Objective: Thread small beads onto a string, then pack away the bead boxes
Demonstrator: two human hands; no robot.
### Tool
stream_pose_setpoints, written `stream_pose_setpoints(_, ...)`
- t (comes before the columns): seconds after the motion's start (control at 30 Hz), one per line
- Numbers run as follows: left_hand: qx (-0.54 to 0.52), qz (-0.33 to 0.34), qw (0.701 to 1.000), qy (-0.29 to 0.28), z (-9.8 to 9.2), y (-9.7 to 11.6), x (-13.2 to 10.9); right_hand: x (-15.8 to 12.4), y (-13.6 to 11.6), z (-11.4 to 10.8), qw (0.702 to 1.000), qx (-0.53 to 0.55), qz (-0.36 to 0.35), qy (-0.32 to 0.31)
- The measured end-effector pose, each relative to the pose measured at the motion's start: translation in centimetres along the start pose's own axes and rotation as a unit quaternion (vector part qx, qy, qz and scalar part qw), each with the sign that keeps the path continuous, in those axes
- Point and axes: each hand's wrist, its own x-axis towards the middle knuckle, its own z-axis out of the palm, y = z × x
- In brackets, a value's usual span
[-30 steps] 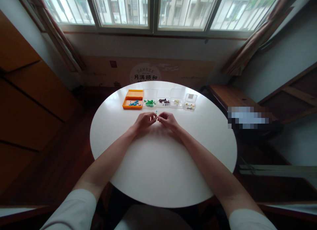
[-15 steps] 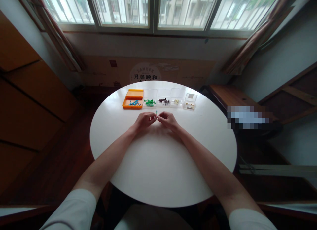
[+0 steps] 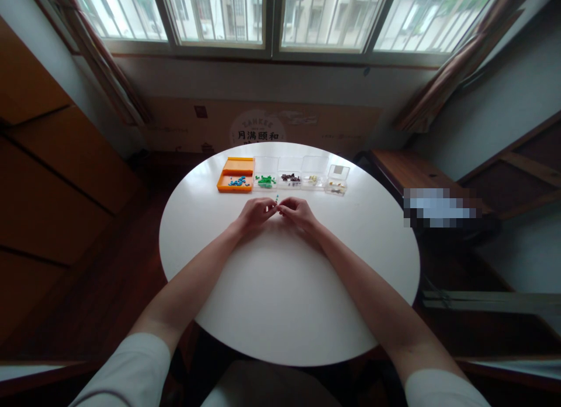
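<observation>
The left hand point(image 3: 255, 213) and right hand point(image 3: 298, 213) meet above the white tabletop point(image 3: 280, 302), near the row of sorting trays point(image 3: 289, 180), fingers pinched almost shut on a tiny green piece point(image 3: 277, 206) between them; so small a piece could slip the pinch and roll away.

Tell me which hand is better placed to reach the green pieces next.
Left, probably. The left hand sits nearest the green pieces; the right hand lies nearer the dark pieces. Both hands pinch a tiny piece.
</observation>
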Motion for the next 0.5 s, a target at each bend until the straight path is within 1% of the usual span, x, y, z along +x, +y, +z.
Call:
stream_pose_setpoints(0.07,-0.007,-0.011,1.0,0.011,0.1,0.0,0.0,0.0,-0.1,0.0,1.0,0.002,0.0,0.004)
stream_pose_setpoints(0.13,-0.018,-0.039,0.998,0.038,0.2,-0.1,0.1,0.0,0.0,0.1,1.0,0.008,0.004,0.008)
stream_pose_setpoints(0.2,-0.026,-0.082,0.992,0.089,0.3,-0.5,0.3,0.0,0.1,0.1,1.0,0.016,0.008,0.013)
stream_pose_setpoints(0.27,-0.031,-0.121,0.98,0.153,0.2,-1.0,0.5,0.0,0.4,0.1,1.0,0.02,0.008,0.015)
stream_pose_setpoints(0.33,-0.036,-0.146,0.968,0.199,0.0,-1.4,0.6,0.1,0.5,0.1,1.0,0.02,0.007,0.016)
stream_pose_setpoints(0.37,-0.037,-0.152,0.967,0.203,-0.1,-1.6,0.6,0.1,0.6,0.1,1.0,0.019,0.007,0.016)
stream_pose_setpoints(0.4,-0.034,-0.153,0.969,0.193,-0.2,-1.7,0.6,0.1,0.6,0.1,1.0,0.019,0.007,0.016)
stream_pose_setpoints(0.43,-0.024,-0.149,0.974,0.171,-0.3,-1.8,0.6,0.1,0.6,0.1,1.0,0.018,0.007,0.014)
stream_pose_setpoints(0.5,0.019,-0.131,0.985,0.106,-0.6,-1.7,0.3,0.1,0.6,0.1,1.0,0.017,0.007,0.012)
